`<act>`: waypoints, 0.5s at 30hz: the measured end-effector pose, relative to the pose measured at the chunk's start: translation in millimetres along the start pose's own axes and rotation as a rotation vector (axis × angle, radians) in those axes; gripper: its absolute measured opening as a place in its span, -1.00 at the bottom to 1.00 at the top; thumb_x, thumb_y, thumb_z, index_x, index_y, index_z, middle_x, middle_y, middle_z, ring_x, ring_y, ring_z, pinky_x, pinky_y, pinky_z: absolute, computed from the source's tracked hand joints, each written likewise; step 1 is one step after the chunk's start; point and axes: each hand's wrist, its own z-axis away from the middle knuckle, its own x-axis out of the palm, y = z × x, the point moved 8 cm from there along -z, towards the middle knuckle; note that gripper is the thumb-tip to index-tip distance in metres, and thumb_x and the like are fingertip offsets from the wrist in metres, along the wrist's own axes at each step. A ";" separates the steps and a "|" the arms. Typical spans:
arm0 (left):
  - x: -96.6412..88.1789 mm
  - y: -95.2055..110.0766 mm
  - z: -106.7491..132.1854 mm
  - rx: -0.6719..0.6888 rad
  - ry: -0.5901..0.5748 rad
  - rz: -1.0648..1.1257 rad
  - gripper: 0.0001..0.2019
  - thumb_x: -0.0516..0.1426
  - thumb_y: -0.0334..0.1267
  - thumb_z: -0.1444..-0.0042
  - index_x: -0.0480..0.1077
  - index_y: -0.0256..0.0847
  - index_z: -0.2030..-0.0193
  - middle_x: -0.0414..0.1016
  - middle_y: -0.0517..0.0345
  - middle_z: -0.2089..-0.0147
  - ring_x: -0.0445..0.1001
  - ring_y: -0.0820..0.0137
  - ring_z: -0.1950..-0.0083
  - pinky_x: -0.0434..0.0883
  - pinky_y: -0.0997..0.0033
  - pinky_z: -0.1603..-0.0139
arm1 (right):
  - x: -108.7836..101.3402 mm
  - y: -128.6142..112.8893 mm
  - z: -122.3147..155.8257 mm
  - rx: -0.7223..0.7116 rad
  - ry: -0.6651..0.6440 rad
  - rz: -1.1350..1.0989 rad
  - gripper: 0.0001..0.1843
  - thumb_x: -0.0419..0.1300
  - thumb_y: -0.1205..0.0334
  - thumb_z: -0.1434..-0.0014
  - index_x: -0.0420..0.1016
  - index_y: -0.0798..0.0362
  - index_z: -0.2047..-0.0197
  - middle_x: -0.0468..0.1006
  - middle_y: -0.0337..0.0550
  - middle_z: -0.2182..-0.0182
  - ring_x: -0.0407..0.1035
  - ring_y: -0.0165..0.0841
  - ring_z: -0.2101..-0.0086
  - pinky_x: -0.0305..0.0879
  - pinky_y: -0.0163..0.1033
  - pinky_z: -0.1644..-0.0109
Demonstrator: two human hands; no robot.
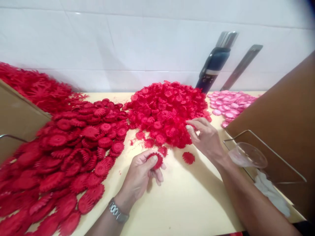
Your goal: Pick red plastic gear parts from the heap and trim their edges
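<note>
My left hand, with a metal watch on its wrist, pinches a round red flower piece with a toothed edge between thumb and fingers, above the table. My right hand is at the right edge of a heap of small red flower pieces. Its thumb and index finger are closed in a pinch; red shows at the tips, but I cannot tell a held piece from the heap behind. A loose red petal piece lies on the table between the hands. Left of them spreads a pile of thicker red toothed discs.
Spiky red cutouts are heaped at the back left by a cardboard panel. A dark bottle and a metal bar stand near the wall. Pink discs, a brown box, clear plastic cup and white cloth are right.
</note>
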 end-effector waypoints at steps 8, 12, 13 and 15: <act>-8.4 -2.0 2.5 0.037 0.109 -0.098 -0.69 0.16 -0.06 0.05 0.23 -0.25 0.54 0.25 0.34 0.71 0.12 0.63 0.81 0.05 0.65 0.81 | 31.5 -70.5 22.9 -0.061 -0.462 -0.627 -0.81 0.10 0.19 -0.17 0.47 0.11 0.31 0.46 -0.17 0.46 0.31 -0.46 0.47 0.23 -0.35 0.41; -12.6 -4.1 1.1 0.038 0.167 -0.174 -0.61 0.21 0.01 0.12 0.20 -0.26 0.62 0.15 0.37 0.74 0.07 0.67 0.77 0.00 0.68 0.81 | 50.4 -83.6 36.3 0.037 -0.642 -0.783 -0.85 0.18 0.20 -0.09 0.41 0.12 0.38 0.40 -0.25 0.51 0.26 -0.51 0.50 0.19 -0.41 0.46; -13.3 -5.6 0.8 0.029 0.177 -0.172 -0.59 0.21 0.02 0.14 0.19 -0.26 0.62 0.14 0.37 0.74 0.07 0.66 0.76 -0.01 0.68 0.81 | 52.0 -84.6 37.2 0.046 -0.653 -0.790 -0.86 0.18 0.21 -0.09 0.38 0.12 0.41 0.38 -0.27 0.53 0.24 -0.52 0.52 0.17 -0.42 0.47; -12.3 -7.9 0.2 0.015 0.165 -0.160 -0.58 0.18 0.07 0.11 0.20 -0.26 0.60 0.15 0.35 0.73 0.08 0.65 0.75 -0.02 0.66 0.81 | 52.0 -86.4 37.0 0.029 -0.657 -0.785 -0.86 0.15 0.25 -0.10 0.36 0.12 0.45 0.36 -0.29 0.56 0.23 -0.52 0.54 0.16 -0.42 0.49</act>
